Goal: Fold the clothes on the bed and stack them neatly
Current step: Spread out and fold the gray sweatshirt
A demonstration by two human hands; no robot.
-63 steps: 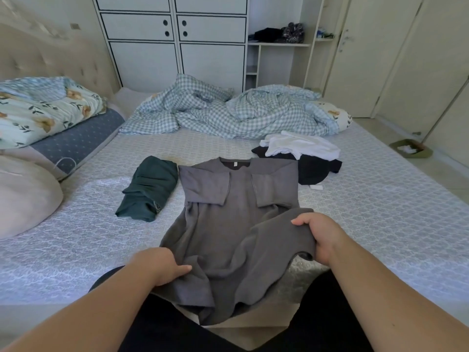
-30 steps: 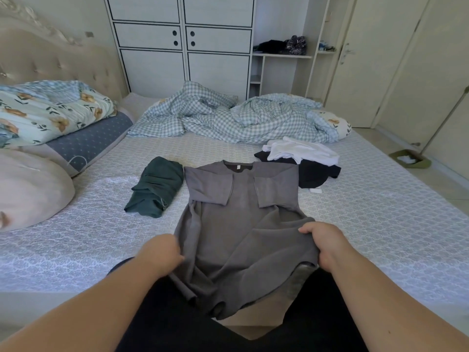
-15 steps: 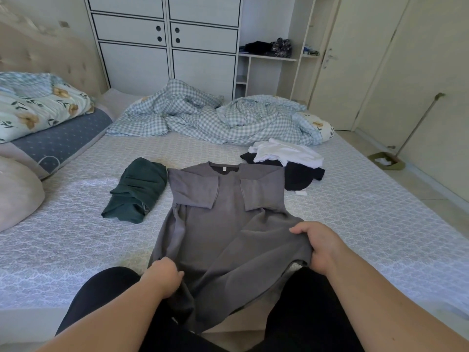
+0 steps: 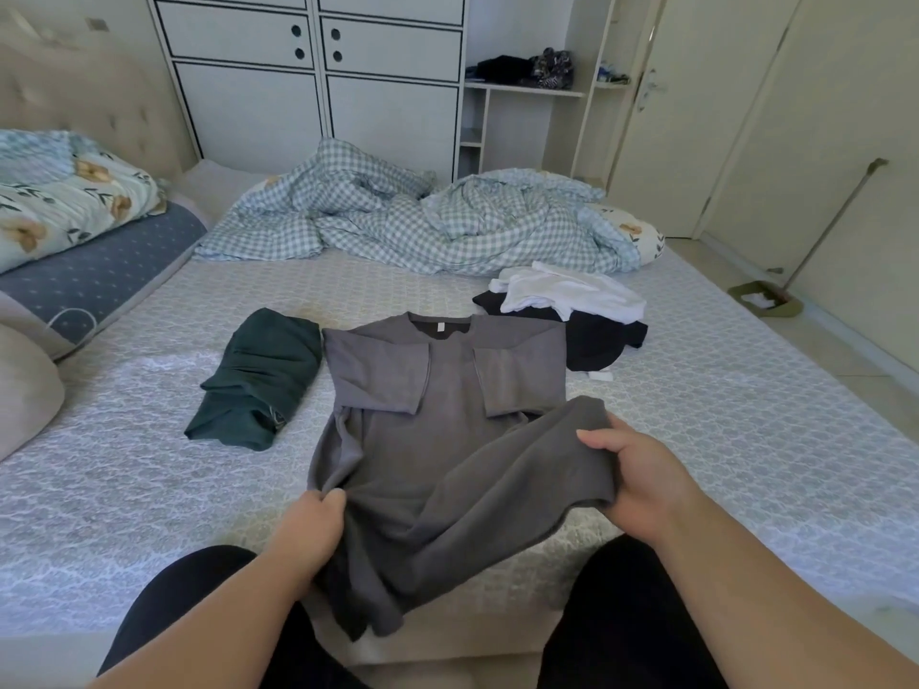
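A grey long-sleeved top (image 4: 437, 440) lies face up in the lower centre of the frame on the patterned white mattress cover of the bed (image 4: 721, 440), its neckline pointing toward the top of the frame and both sleeves folded inward across the chest. The left hand (image 4: 311, 527), at lower centre-left, is clenched on the garment's left side edge near the hem, the cloth bunched just under the thumb. The right hand (image 4: 641, 474), at lower centre-right, grasps the right hem corner and holds it raised off the mattress, so that the fabric runs as a slack diagonal fold from that hand down toward the left one; the rest of the hem hangs over the near edge of the bed between the person's dark-clothed knees. Just left of the top, touching or nearly touching its shoulder, sits a folded dark green garment (image 4: 258, 380). At the upper right of the top a crumpled white garment (image 4: 572, 290) rests on a black garment (image 4: 597, 340). Farther up the frame a rumpled blue-and-white checked duvet (image 4: 413, 216) sprawls across the bed, and a floral pillow (image 4: 64, 196) lies at the upper left.
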